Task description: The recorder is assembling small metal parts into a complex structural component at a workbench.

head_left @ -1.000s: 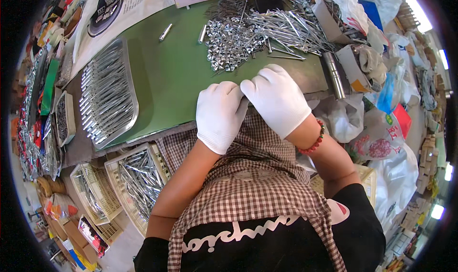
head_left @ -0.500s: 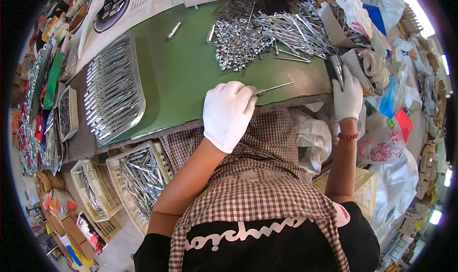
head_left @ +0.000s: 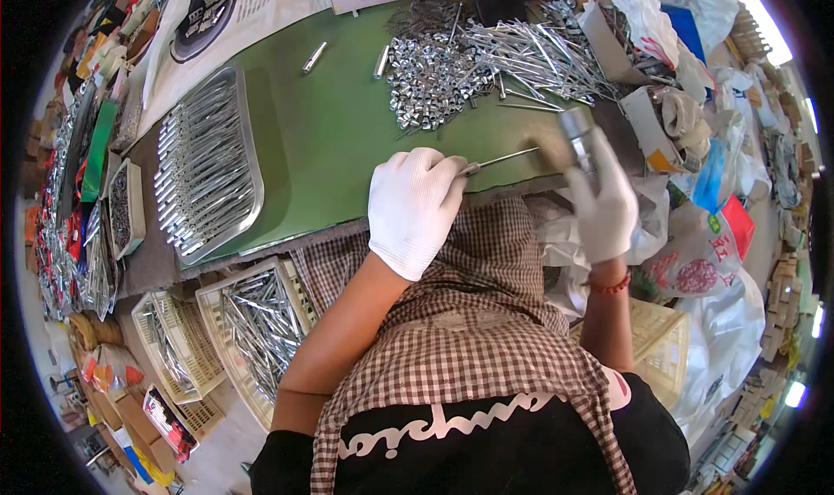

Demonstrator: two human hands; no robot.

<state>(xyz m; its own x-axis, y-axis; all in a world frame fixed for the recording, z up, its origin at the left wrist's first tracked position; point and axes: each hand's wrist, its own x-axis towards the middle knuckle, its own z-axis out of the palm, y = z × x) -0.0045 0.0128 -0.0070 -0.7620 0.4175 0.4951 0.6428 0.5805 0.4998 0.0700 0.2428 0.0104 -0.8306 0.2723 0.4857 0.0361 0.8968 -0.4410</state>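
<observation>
My left hand (head_left: 415, 208), in a white knit glove, is closed around the thicker end of a thin metal rod (head_left: 511, 155). The rod lies low over the front edge of the green work mat (head_left: 321, 148) and points right. My right hand (head_left: 605, 204), also gloved, is raised and smeared by motion, with its fingers around what looks like a metal hammer (head_left: 580, 139). The blurred hammer head stands just right of the rod's tip, apart from it. Beyond my hands lie a heap of small metal collars (head_left: 430, 82) and a pile of loose rods (head_left: 543, 61).
On the left of the mat, a metal tray (head_left: 258, 169) holds rows of finished-looking rods. Two short metal tubes (head_left: 314, 57) lie farther back. Below the table edge stand plastic baskets (head_left: 208, 300) with metal parts. Open cardboard boxes (head_left: 647, 130) crowd the right side.
My right hand has lifted the hammer from the mat's right edge and moved it left, close to the rod. My left hand and the rod have hardly moved.
</observation>
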